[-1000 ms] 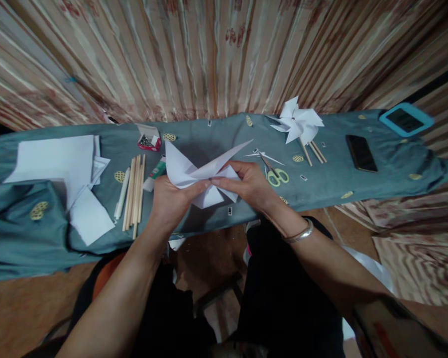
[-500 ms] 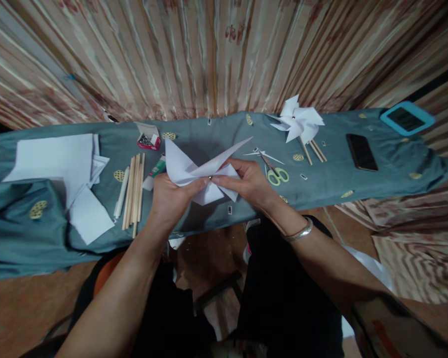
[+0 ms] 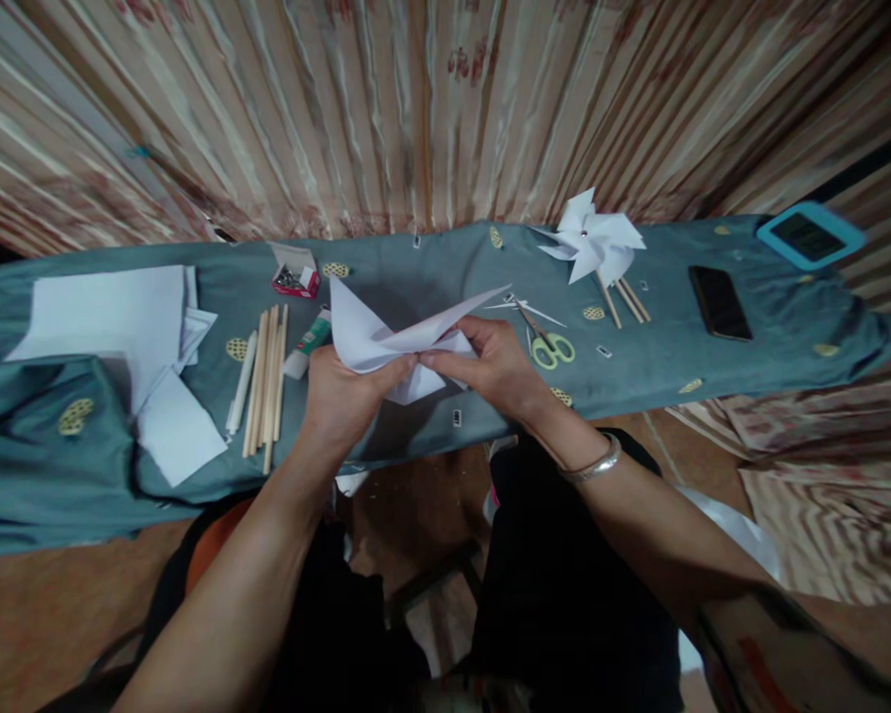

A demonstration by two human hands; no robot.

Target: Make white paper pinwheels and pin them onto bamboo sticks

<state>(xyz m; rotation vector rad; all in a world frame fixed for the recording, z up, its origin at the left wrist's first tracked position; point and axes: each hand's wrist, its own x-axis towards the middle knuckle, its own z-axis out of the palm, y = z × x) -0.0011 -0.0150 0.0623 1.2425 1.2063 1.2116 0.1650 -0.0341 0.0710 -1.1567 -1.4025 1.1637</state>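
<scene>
Item held: a folded white paper pinwheel (image 3: pixel 363 329), in the air above the near part of the table (image 3: pixel 490 262), between my left hand (image 3: pixel 342 391) and right hand (image 3: pixel 503 364).

State of grip: both grips are closed on the paper. My thumbs lie on top, their tips nearly meeting at the centre; most of my fingers are hidden beneath. What lies between the thumb tips is too small to tell.

Handling, as judged: very light, thin and springy. The blades flare upward and should bend under slight force; the paper would crease or tear if squeezed hard. Slipping appears a minor risk, since the surface looks dry and matt. The best hold is at the centre, where the folds overlap and the sheet is likely stiffest. The loose blade tips should not be used for lifting.

Containers: one small red and white box (image 3: pixel 302 290), beyond my left hand, lid raised. Inside are small shiny metal pieces (image 3: pixel 291 277), loosely heaped; their exact kind and number cannot be determined. Just beyond my left hand lies a green and white tube (image 3: pixel 312 340), on its side; its contents are not visible.

Also noted: wooden sticks (image 3: pixel 265 381) left of my left hand, and scissors (image 3: pixel 549 347) right of my right hand.
</scene>
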